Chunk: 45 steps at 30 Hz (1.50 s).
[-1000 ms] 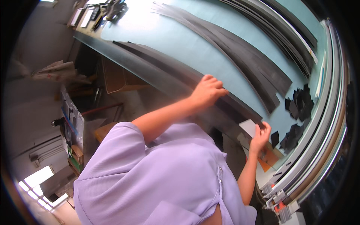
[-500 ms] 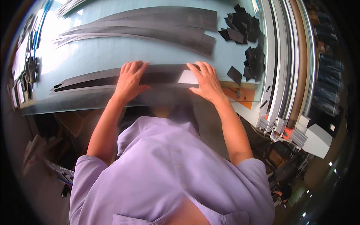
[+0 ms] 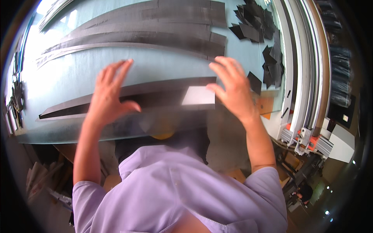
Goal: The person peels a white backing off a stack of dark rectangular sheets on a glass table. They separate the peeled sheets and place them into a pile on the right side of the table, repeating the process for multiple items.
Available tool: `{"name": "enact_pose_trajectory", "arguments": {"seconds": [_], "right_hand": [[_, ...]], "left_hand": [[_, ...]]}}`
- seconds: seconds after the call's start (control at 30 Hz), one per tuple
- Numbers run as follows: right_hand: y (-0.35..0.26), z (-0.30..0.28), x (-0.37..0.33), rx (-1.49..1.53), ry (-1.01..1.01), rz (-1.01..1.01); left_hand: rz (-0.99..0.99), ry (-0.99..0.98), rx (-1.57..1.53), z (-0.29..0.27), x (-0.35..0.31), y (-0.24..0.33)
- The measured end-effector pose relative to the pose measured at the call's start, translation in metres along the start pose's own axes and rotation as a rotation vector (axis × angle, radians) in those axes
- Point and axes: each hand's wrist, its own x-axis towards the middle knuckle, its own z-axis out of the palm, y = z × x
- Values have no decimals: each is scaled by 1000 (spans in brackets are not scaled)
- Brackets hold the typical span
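Note:
A long, tapered dark grey strip (image 3: 161,91) lies near the table's front edge, its narrow tip to the left. Black material shows along its middle, and a white rectangular patch (image 3: 197,96) covers part of its right end. My left hand (image 3: 110,91) is over the strip's left half, thumb and fingers spread, gripping nothing. At the right end, my right hand (image 3: 233,87) is also open, with its thumb close to the white patch. Whether either hand touches the strip is hard to tell.
More long dark strips (image 3: 155,37) lie overlapped farther back on the pale glass-like tabletop (image 3: 163,62). At right are a heap of small black pieces (image 3: 252,25), a second heap (image 3: 273,70) and a single piece (image 3: 254,82). Metal rails (image 3: 303,58) run along the right side.
Both hands have let go of the strip's far edge and moved apart, the left one leftward and the right one rightward. The view has shifted, so the strip appears lower and larger.

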Motion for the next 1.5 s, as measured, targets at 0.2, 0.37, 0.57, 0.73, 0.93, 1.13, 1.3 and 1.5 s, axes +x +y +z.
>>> {"name": "enact_pose_trajectory", "arguments": {"seconds": [0.2,0.37,0.57,0.73,0.93,1.13,1.3,1.5], "right_hand": [[56,24,46,-213,205,-263],[52,13,40,-219,329,-325],[30,21,-17,-284,646,-398],[34,31,-15,-323,704,-356],[34,18,20,-281,805,-300],[28,3,46,-229,560,-268],[42,-1,60,-266,431,-199],[23,-27,79,-365,823,-470]], "left_hand": [[135,192,566,-17,69,-74],[355,301,662,-24,76,-87],[402,491,355,-32,19,-63],[237,260,465,-19,2,-51],[254,323,355,-30,25,-55],[185,207,335,-44,37,-98],[205,131,397,-33,32,-72],[152,333,379,-33,40,-70]]}}
